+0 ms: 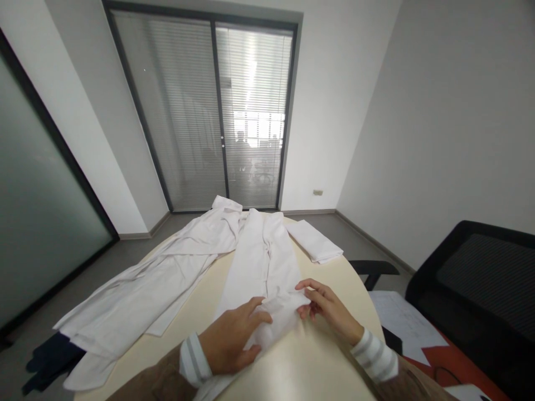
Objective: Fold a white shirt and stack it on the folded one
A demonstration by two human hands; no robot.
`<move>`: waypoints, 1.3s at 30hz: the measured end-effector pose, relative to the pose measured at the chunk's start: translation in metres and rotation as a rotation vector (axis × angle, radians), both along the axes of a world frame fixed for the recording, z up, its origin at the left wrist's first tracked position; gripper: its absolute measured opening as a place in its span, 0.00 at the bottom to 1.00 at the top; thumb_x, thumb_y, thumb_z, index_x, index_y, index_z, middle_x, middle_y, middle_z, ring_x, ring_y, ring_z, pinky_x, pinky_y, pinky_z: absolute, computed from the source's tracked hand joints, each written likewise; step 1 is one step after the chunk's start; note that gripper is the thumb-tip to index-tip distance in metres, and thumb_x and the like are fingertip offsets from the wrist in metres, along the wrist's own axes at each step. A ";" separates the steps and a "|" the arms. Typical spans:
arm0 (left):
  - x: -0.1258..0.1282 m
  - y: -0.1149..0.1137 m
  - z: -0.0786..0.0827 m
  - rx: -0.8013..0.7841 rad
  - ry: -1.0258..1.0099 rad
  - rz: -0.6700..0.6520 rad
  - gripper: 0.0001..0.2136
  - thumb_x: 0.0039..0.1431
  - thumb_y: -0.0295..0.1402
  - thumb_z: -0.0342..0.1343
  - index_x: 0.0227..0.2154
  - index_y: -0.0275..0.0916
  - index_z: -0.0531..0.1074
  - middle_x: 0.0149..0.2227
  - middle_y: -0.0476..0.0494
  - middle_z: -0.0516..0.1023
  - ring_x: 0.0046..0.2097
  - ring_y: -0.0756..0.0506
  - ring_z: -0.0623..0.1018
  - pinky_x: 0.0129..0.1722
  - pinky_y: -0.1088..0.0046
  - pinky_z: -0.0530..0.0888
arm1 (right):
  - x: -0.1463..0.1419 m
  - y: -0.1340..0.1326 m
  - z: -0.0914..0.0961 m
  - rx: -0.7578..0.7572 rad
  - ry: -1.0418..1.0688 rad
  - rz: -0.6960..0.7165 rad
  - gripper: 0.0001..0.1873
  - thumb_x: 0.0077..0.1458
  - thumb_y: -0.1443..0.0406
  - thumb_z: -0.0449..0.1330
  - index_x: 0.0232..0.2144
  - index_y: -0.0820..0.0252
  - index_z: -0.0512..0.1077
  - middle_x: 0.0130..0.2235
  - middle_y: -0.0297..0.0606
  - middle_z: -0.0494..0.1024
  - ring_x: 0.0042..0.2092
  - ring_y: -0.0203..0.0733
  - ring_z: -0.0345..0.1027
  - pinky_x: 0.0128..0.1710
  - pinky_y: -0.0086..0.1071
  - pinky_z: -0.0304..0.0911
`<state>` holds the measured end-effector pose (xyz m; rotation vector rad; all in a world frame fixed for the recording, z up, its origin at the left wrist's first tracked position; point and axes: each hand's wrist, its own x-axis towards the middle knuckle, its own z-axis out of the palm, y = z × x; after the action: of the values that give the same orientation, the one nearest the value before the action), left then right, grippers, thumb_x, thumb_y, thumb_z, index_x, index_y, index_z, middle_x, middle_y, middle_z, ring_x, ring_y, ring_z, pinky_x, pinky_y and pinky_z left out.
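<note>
A long white cloth garment point(262, 250) lies lengthwise along the middle of the round table, running from its far edge toward me. My left hand point(234, 337) rests on the near part of this garment, fingers bent and thumb apart from them. With thumb and fingers closed, my right hand point(330, 309) pinches the garment's right edge, which is lifted slightly and bunched. Creased, thin-looking fabric spans the gap between both hands. Left of it, a second white garment point(167, 278) with long folds spreads across the table and hangs over the edge. A folded white cloth point(315, 241) lies at the far right.
The pale round table point(321, 362) carries all the white cloths. At the right stands a black mesh chair point(480, 278), with papers point(405, 320) and a red item point(455, 356) beside it. Something dark blue point(54, 359) shows below the left garment. Glass doors with blinds point(254, 122) are beyond.
</note>
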<state>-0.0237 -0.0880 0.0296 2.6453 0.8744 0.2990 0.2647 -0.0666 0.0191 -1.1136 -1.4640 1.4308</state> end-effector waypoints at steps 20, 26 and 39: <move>-0.019 -0.011 0.037 0.040 -0.022 0.076 0.26 0.49 0.22 0.50 0.53 0.45 0.61 0.49 0.43 0.75 0.46 0.42 0.77 0.48 0.66 0.73 | -0.004 -0.005 0.031 1.159 -0.584 -0.051 0.03 0.58 0.68 0.56 0.34 0.55 0.69 0.54 0.49 0.71 0.55 0.54 0.63 0.53 0.50 0.61; -0.012 -0.022 0.048 -0.152 0.116 -0.027 0.22 0.47 0.41 0.66 0.45 0.45 0.67 0.37 0.50 0.78 0.35 0.43 0.79 0.35 0.71 0.70 | -0.010 -0.014 0.043 1.065 -0.336 0.287 0.09 0.60 0.62 0.61 0.28 0.55 0.69 0.37 0.43 0.78 0.41 0.45 0.72 0.41 0.39 0.66; 0.029 -0.031 0.017 -0.101 0.197 -0.157 0.17 0.58 0.39 0.62 0.46 0.44 0.64 0.41 0.49 0.78 0.38 0.41 0.80 0.35 0.70 0.72 | -0.005 -0.001 0.030 0.402 -0.266 0.497 0.29 0.62 0.43 0.52 0.24 0.61 0.70 0.25 0.37 0.74 0.27 0.35 0.65 0.27 0.29 0.58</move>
<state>0.0054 -0.1186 0.0463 2.6609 0.7132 -0.0447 0.2596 -0.0681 0.0492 -0.7321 -2.2180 1.2437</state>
